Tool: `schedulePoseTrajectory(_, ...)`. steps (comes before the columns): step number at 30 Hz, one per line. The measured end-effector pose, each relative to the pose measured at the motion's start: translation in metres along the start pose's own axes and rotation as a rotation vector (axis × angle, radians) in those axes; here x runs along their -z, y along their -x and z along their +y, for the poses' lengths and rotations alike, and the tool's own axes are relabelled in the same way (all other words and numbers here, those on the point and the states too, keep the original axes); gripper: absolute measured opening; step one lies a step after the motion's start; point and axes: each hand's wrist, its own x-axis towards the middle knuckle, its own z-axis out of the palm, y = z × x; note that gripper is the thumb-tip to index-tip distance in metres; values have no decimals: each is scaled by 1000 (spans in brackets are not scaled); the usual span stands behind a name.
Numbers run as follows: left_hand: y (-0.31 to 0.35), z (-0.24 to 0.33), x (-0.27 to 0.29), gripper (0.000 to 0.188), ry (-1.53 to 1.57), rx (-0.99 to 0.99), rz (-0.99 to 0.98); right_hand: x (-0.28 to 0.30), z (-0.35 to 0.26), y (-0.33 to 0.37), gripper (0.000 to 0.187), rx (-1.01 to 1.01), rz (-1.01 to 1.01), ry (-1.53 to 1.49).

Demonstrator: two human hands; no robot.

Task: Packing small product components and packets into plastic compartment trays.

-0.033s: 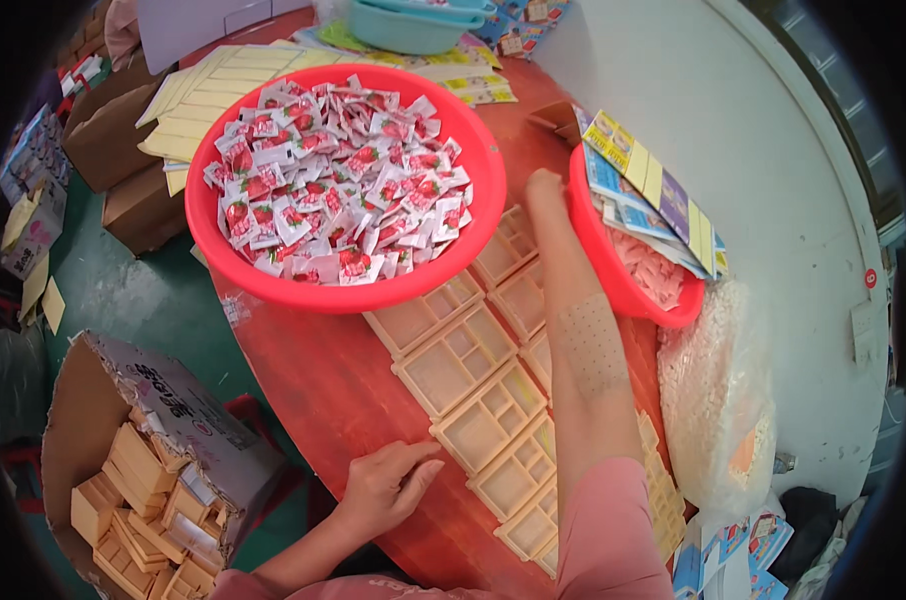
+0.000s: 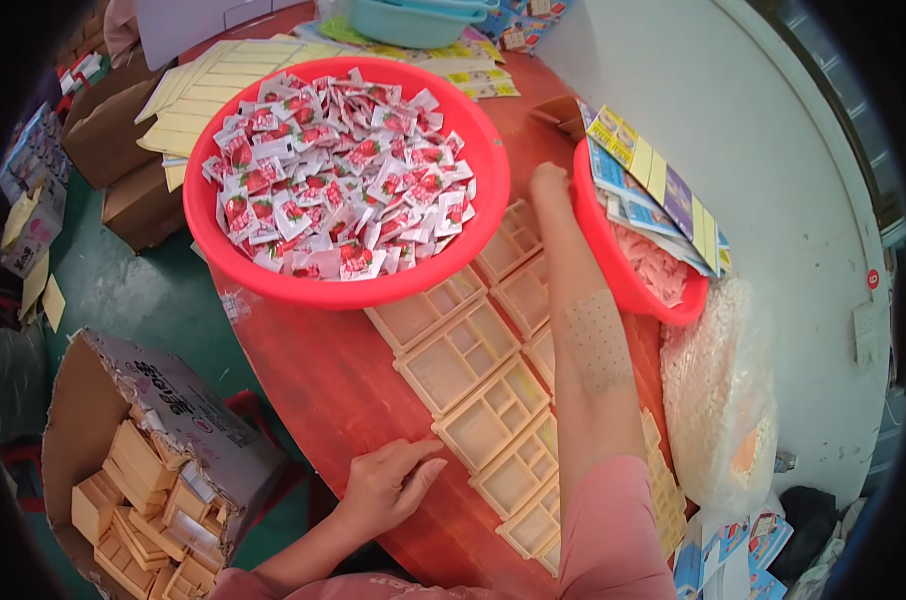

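My left hand [image 2: 388,487] rests by the left edge of a row of pale yellow compartment trays [image 2: 463,372]. Its index finger and thumb are apart, with nothing held between them. Stretched far across the red table, my right hand [image 2: 549,178] is beside the rim of a smaller red basin [image 2: 582,185]. The fingers of that hand are out of sight, so whatever they touch is hidden. To its left, a large red basin [image 2: 205,245] is heaped with small white sachets [image 2: 338,180] printed with strawberries. My right forearm covers part of a second row of trays.
Pink pieces [image 2: 651,262] and printed cards [image 2: 663,200] fill the smaller basin. A cardboard box [image 2: 73,400] of wooden-coloured trays stands on the floor at left. A plastic-wrapped bundle [image 2: 718,390] leans at right. Yellow sheets [image 2: 188,95] and a light blue basin [image 2: 413,28] lie farther back.
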Motion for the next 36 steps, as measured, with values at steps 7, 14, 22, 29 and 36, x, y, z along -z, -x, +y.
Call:
schedulePoseTrajectory(7, -2, -3, 0, 19, -35, -39, -5, 10, -3, 10, 31, 273, -81, 309)
schedulePoseTrajectory(14, 1, -5, -6, 20, -33, -44, -8, -8, 23, -6, 38, 434, -135, 354)
schedulePoseTrajectory(22, 1, -3, -6, 19, -46, -12, 2, 4, 19, 36, 21, 438, 168, 54)
schedulePoseTrajectory(29, 1, -2, -8, 18, -41, -56, 26, 20, 51, 73, 15, 458, 16, -78)
schedulePoseTrajectory(36, 0, -5, -2, 14, -68, -39, 55, 101, 128, 239, 17, 536, 55, -294)
